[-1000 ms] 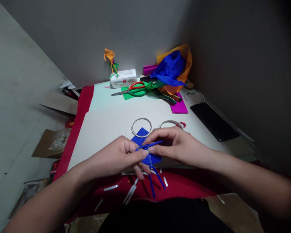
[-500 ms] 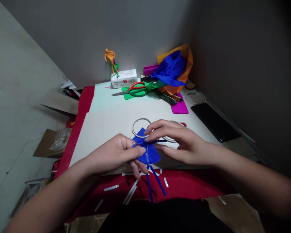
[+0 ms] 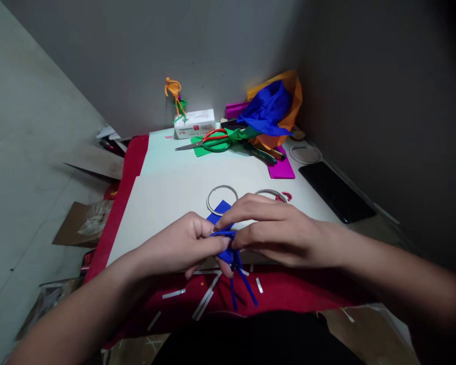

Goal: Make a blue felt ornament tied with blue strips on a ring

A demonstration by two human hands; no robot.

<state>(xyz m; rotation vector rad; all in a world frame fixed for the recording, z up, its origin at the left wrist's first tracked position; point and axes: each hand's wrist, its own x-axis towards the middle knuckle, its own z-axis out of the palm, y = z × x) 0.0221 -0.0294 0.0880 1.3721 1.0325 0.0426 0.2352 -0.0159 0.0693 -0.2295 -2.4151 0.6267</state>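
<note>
Between the thumb and fingers of my left hand (image 3: pixel 197 241) is a small wire figure wrapped in blue paper (image 3: pixel 250 290). Its two thin leg-like strands hang down toward me, over the table's front edge. My right hand (image 3: pixel 277 228) meets it from the other side, its fingertips pinched on the figure's upper end close to my left thumb. Those fingers cover most of the figure's top. Just behind the hands, a flat piece of blue paper (image 3: pixel 223 207) lies partly under a coil of wire (image 3: pixel 209 197).
Farther back lie scissors (image 3: pixel 203 142), pliers (image 3: pixel 264 153) and a bundle of blue and orange paper (image 3: pixel 269 106). An orange wire figure (image 3: pixel 173 90) stands by a white box (image 3: pixel 194 123). A black phone (image 3: pixel 336 192) lies right. White paper strips (image 3: pixel 204 305) litter the red cloth (image 3: pixel 289 291).
My right hand has moved slightly left and down, its fingers closing on the figure's upper end. The blue strand that stuck out to the right is now folded in or covered.
</note>
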